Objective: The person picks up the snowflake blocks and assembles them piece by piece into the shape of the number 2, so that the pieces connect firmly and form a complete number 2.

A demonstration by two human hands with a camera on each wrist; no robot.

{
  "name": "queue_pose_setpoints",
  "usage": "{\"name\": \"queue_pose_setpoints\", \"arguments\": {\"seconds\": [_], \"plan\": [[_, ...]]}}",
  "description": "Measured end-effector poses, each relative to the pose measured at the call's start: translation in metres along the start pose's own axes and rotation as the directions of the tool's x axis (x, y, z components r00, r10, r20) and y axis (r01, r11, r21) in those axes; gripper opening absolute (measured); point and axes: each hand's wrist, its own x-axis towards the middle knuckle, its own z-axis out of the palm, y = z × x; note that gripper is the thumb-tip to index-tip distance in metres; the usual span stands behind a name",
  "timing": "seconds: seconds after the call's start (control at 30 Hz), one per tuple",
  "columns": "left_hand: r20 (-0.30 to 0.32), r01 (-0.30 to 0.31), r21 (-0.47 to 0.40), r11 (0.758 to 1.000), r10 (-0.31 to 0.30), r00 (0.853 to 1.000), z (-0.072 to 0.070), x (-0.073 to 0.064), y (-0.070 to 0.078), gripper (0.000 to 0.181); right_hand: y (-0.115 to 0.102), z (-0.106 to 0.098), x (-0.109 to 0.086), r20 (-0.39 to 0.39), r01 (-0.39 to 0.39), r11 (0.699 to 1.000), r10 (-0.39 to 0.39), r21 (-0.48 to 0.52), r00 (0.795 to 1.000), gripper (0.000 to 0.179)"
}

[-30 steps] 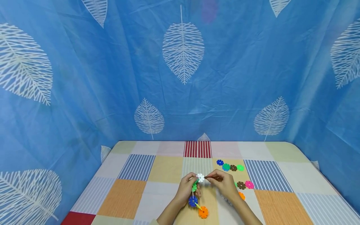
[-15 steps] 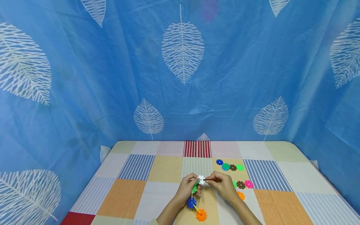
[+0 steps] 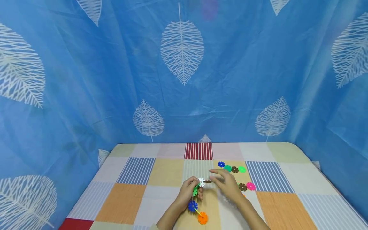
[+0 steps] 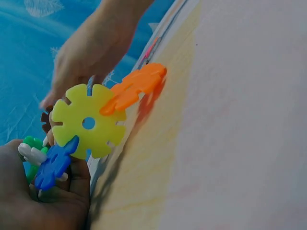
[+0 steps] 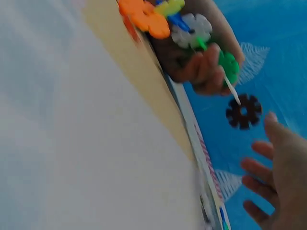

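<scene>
My left hand (image 3: 185, 193) grips a chain of notched plastic discs by its green part. From the fingers the chain hangs down through a blue disc (image 3: 192, 206) and a yellow disc (image 4: 88, 120) to an orange disc (image 3: 202, 218) at the lower end. A white disc (image 3: 201, 182) stands at the top beside the thumb. Slotted into its right edge is a brown disc (image 5: 243, 111). My right hand (image 3: 228, 185) is just right of the brown disc, its fingers spread and apart from it in the right wrist view.
Beyond the right hand lie loose discs: a blue one (image 3: 221, 164), a teal one (image 3: 227, 168), a light green one (image 3: 241, 169) and a pink one (image 3: 250, 186), among others. The right forearm partly covers some. A blue leaf-print curtain (image 3: 230, 80) borders the patchwork-covered table (image 3: 126, 204).
The right fingers, which pinched the brown disc, have opened and moved off it. The brown disc stays on the white one. The head view has shifted slightly.
</scene>
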Motion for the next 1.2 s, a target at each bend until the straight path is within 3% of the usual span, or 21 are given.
{"name": "queue_pose_setpoints", "arguments": {"seconds": [0.1, 0.2, 0.27, 0.37, 0.53, 0.67, 0.77, 0.87, 0.93, 0.97, 1.07, 1.1, 1.2], "plan": [[0.000, -0.005, -0.012, 1.000, 0.005, 1.000, -0.001, 0.004, -0.006, 0.013, 0.013, -0.016, 0.000, -0.051, -0.046, 0.988, 0.039, -0.145, 0.998, 0.047], [0.001, -0.007, -0.017, 1.000, 0.007, 1.000, -0.001, 0.006, -0.011, 0.013, 0.025, -0.028, -0.003, -0.013, -0.104, 0.965, 0.104, -0.240, 0.994, 0.059], [0.003, -0.005, -0.015, 1.000, 0.005, 1.000, -0.001, 0.006, -0.013, 0.013, 0.029, -0.031, -0.006, 0.025, -0.104, 0.947, 0.117, -0.303, 0.993, 0.061], [0.008, -0.016, -0.005, 1.000, 0.016, 1.000, -0.001, 0.006, -0.013, 0.013, 0.033, -0.031, -0.007, 0.016, -0.057, 0.933, 0.068, -0.355, 0.998, 0.051], [0.020, -0.022, -0.001, 1.000, 0.022, 1.000, -0.002, 0.006, -0.013, 0.015, 0.035, -0.030, -0.007, -0.099, -0.002, 0.906, -0.044, -0.424, 0.994, 0.033], [0.026, -0.015, -0.009, 1.000, 0.015, 1.000, -0.002, 0.005, -0.013, 0.016, 0.036, -0.031, -0.009, -0.098, -0.021, 0.847, -0.037, -0.531, 0.995, 0.032], [0.026, -0.014, -0.013, 1.000, 0.015, 1.000, -0.002, 0.004, -0.012, 0.015, 0.034, -0.031, -0.010, -0.112, -0.063, 0.847, 0.004, -0.528, 0.994, 0.029], [0.024, -0.019, -0.010, 1.000, 0.020, 1.000, -0.003, 0.005, -0.012, 0.015, 0.028, -0.028, -0.008, -0.141, -0.152, 0.925, 0.109, -0.349, 0.984, 0.022], [0.018, -0.021, -0.006, 1.000, 0.021, 1.000, -0.004, 0.005, -0.012, 0.014, 0.021, -0.024, -0.006, -0.095, -0.224, 0.969, 0.214, -0.103, 0.972, 0.020], [0.015, -0.023, -0.003, 1.000, 0.023, 1.000, -0.004, 0.005, -0.012, 0.014, 0.017, -0.022, -0.004, -0.054, -0.249, 0.968, 0.251, 0.029, 0.967, 0.021], [0.000, -0.027, 0.003, 1.000, 0.027, 1.000, -0.005, 0.006, -0.012, 0.014, 0.004, -0.013, -0.002, 0.092, -0.335, 0.890, 0.323, 0.309, 0.942, 0.028], [-0.003, -0.029, 0.006, 1.000, 0.029, 1.000, -0.005, 0.006, -0.012, 0.014, 0.000, -0.011, -0.001, 0.127, -0.356, 0.863, 0.333, 0.359, 0.934, 0.030], [-0.007, -0.038, 0.004, 0.999, 0.038, 0.999, -0.005, 0.007, -0.012, 0.015, -0.008, -0.006, 0.000, 0.145, -0.379, 0.829, 0.351, 0.412, 0.925, 0.031]]}}
